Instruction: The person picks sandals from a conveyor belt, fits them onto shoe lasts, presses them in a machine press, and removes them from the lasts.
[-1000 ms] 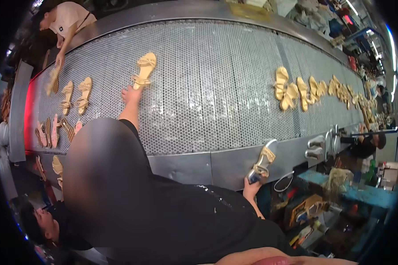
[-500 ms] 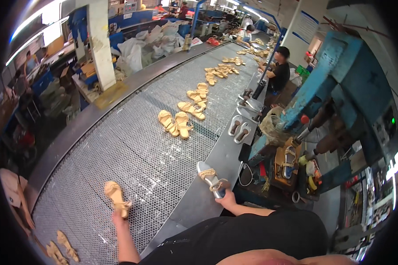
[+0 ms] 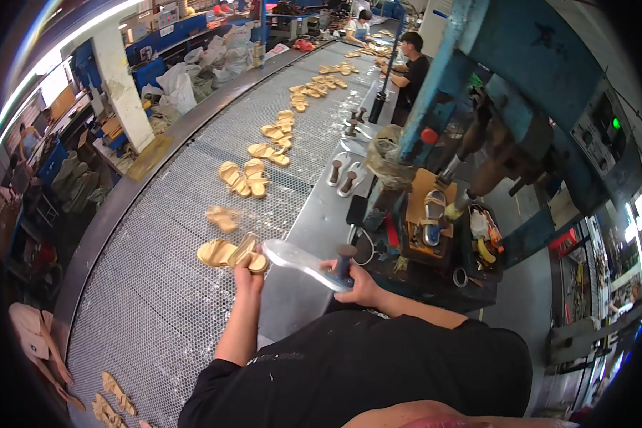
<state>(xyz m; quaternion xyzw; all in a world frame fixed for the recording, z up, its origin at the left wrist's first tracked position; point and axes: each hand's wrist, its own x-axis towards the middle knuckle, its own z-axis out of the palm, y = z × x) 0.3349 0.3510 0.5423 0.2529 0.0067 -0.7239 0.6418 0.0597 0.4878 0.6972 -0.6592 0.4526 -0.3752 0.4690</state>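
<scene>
My left hand [image 3: 248,278] grips a tan sandal [image 3: 245,250] by its heel end, low over the perforated conveyor [image 3: 192,314]. Touching or overlapping it on the left is another tan sandal [image 3: 212,252]. A further sandal [image 3: 223,217], smeared by motion, lies just beyond. In my right hand [image 3: 362,289] is a bare silver shoe last [image 3: 299,262] with a brown post, held at its heel with the toe pointing left. That toe end comes close to the left hand's sandal.
Tan sandals [image 3: 254,178] run up the conveyor in a line. Silver lasts [image 3: 348,178] stand on the metal ledge [image 3: 299,214]. At right, a blue press [image 3: 435,93] has a sandal on a last [image 3: 434,214] under it. One person [image 3: 412,71] sits farther along; another person's arms [image 3: 53,349] show at left.
The last in my right hand has lost its sandal and swung left toward my left hand. My left hand has moved right and farther up the conveyor. The whole view has shifted.
</scene>
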